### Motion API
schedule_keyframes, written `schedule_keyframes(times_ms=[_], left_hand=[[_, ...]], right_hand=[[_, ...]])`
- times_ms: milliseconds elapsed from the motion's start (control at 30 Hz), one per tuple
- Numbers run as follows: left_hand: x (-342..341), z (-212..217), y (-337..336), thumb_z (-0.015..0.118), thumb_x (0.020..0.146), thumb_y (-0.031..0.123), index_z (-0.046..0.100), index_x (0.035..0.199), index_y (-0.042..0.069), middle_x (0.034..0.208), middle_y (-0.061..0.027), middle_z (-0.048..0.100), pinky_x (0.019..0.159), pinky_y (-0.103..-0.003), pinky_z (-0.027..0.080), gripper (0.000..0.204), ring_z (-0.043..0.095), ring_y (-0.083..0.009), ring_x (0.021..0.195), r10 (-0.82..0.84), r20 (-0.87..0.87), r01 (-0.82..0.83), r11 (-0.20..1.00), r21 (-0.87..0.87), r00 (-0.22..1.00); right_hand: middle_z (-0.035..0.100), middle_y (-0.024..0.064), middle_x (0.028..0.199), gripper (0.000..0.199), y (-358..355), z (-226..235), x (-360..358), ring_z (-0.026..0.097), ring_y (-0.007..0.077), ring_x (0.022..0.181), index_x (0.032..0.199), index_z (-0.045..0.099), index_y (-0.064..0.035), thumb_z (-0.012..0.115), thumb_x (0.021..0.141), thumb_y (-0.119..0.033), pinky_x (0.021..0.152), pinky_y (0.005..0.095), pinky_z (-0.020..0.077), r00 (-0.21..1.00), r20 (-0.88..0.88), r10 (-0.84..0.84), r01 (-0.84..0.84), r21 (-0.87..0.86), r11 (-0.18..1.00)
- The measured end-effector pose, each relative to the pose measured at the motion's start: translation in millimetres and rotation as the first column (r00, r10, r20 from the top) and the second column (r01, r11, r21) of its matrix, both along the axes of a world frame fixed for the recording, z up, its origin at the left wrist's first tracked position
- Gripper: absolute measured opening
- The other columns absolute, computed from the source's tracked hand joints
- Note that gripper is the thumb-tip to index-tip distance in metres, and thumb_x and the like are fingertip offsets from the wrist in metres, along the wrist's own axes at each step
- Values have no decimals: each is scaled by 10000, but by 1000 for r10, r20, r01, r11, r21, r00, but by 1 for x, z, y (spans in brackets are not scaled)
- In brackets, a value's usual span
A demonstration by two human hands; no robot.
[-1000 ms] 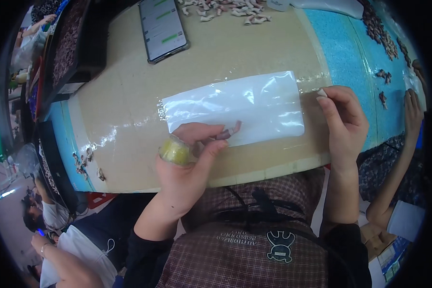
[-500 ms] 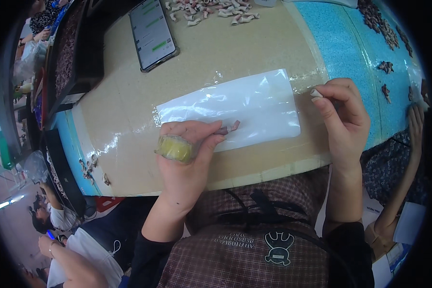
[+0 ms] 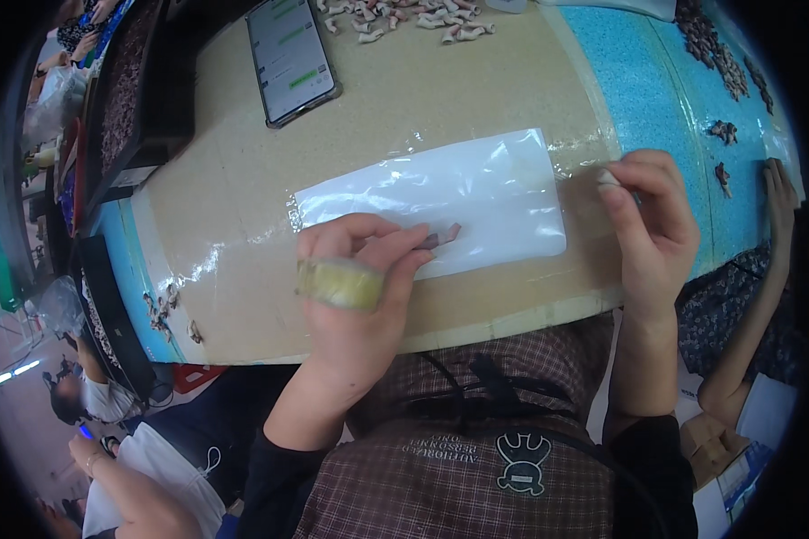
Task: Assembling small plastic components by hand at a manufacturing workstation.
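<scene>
Over the lower left part of a white plastic sheet (image 3: 503, 180), my left hand (image 3: 346, 278) is closed, its thumb and fingertips pinching a small curved tube-like piece (image 3: 452, 234), dull purple with a pinkish end. A yellowish roll (image 3: 340, 284), like clear-wrapped tape, sits against that same hand; how it is held there is hidden. To the right of the sheet my right hand (image 3: 652, 225) is raised a little above the table. Its thumb and forefinger pinch a small whitish piece (image 3: 608, 178), mostly covered by the fingertips.
A phone (image 3: 292, 63) lies at the back left, beside a pile of small whitish-pink pieces (image 3: 413, 18). Darker pieces (image 3: 724, 132) lie on the blue strip at right, a few more (image 3: 162, 314) at the left edge. A black bin (image 3: 144, 99) stands left. Other people sit nearby.
My left hand has shifted slightly right with the curved piece. My right hand has moved slightly right, its fingertips closer together over the whitish piece.
</scene>
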State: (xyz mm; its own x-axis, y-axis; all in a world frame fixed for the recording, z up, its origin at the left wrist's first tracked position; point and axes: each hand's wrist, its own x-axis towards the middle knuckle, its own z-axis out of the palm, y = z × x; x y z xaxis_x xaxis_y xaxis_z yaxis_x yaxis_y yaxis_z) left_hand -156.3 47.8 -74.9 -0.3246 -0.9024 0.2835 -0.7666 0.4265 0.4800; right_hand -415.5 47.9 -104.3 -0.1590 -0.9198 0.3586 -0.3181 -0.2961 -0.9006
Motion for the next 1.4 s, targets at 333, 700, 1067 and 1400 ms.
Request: schedule_keyframes(times_ms=[333,700,1067,1400], left_hand=[[8,34,17,720,825,86,581,1039,-35,945,-95,636,831,-316,480,283,605,-162,857,546,-752,291,701,651,369],[20,27,21,615,859,-73,583,1029,-23,1014,-114,640,854,-287,501,180,615,-161,953,459,-835,448,704,551,304],[26,16,37,627,837,-100,581,1007,-18,1039,-144,629,850,-306,520,194,623,-184,965,408,-852,462,717,522,329],[49,21,42,615,872,-23,596,999,-18,969,-89,650,808,-277,498,128,611,-143,885,553,-787,199,768,609,272]], right_hand=[[631,85,868,207,21,37,73,628,175,777,893,687,-32,767,706,11,649,261,493,921,185,344,-367,109,924],[634,76,855,222,19,31,90,619,178,749,889,696,-32,765,688,32,629,261,485,929,112,352,-357,28,934],[657,78,870,244,22,23,89,625,193,730,902,695,-42,776,674,-8,622,273,485,913,1,409,-408,-74,910],[620,113,968,450,19,32,89,598,254,888,986,623,0,835,673,-243,791,326,475,935,-19,354,-353,43,935]])
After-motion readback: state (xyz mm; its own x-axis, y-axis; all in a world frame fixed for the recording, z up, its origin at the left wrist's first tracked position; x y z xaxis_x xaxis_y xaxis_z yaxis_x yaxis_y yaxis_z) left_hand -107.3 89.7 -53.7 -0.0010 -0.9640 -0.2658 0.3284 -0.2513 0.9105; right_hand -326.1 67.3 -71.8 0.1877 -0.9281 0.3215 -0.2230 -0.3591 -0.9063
